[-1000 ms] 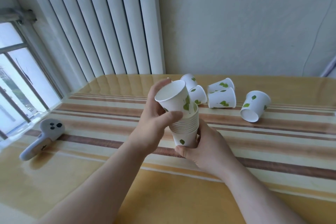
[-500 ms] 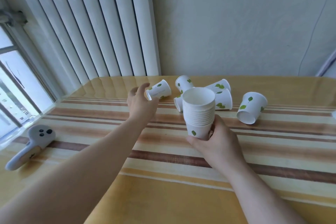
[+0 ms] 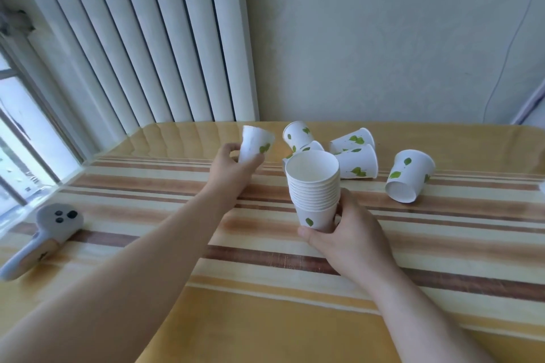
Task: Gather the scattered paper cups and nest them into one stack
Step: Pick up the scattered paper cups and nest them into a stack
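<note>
My right hand [image 3: 346, 234] grips a nested stack of white paper cups [image 3: 315, 187] with green leaf prints, held upright above the striped table [image 3: 413, 244]. My left hand [image 3: 233, 166] reaches to the far left of the stack and holds a single cup [image 3: 253, 143], lifted off the table. Behind the stack several loose cups lie on their sides in a cluster [image 3: 352, 156]. One more cup [image 3: 408, 178] lies tipped over to the right, mouth toward me.
A grey handheld controller [image 3: 44, 236] lies near the table's left edge. A white radiator [image 3: 141, 38] and a wall stand behind the table; a window [image 3: 17, 138] is at the left. A thin cable [image 3: 507, 47] hangs down the wall at right.
My left hand let go of the stack, reached to the far left and closed on a single cup, lifting it. The stack in my right hand has turned upright.
</note>
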`<state>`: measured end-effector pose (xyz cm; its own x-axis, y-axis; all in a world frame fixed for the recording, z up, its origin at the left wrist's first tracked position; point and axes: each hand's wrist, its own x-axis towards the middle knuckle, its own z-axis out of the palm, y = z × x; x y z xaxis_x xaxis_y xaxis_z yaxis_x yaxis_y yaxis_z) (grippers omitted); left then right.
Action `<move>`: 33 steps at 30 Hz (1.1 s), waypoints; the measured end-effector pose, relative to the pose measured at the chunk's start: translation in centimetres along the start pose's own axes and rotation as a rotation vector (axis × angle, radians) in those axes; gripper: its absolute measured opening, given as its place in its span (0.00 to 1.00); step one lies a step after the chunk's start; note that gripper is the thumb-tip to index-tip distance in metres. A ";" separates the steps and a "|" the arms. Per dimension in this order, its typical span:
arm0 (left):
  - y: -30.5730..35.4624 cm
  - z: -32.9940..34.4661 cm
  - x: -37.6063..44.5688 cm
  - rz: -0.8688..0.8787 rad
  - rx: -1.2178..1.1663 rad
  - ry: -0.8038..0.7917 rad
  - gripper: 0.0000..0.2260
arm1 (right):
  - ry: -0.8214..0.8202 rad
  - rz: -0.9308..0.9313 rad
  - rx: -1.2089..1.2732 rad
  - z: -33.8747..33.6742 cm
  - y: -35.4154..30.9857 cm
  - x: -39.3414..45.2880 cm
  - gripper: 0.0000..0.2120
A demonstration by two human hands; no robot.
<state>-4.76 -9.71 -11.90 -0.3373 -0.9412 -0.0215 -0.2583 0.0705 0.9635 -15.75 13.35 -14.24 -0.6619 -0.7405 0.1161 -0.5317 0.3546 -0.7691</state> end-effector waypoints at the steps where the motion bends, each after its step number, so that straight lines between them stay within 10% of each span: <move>1: 0.3 -0.2 -0.9 -0.037 -0.162 -0.033 0.29 | -0.005 0.003 -0.004 0.0 -0.1 0.0 0.26; 8: 5.2 -0.9 -8.8 0.157 -0.569 -0.392 0.16 | -0.051 -0.006 -0.047 -0.2 -0.7 -0.5 0.28; 13: 5.9 0.2 -11.1 0.357 -0.387 -0.425 0.21 | -0.067 -0.017 -0.027 -0.4 -0.7 -0.6 0.30; 29: 1.8 1.3 -11.8 0.230 -0.198 -0.526 0.39 | -0.080 -0.019 -0.012 -0.1 -0.1 -0.4 0.33; 33: 0.6 0.5 -11.5 0.232 0.009 -0.586 0.30 | -0.118 -0.080 -0.104 -0.2 -0.4 -0.6 0.36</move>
<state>-1.45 1.35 -11.23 -0.8250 -0.5635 0.0427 -0.1254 0.2562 0.9585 -15.20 13.79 -13.85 -0.5520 -0.8284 0.0954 -0.6362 0.3445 -0.6903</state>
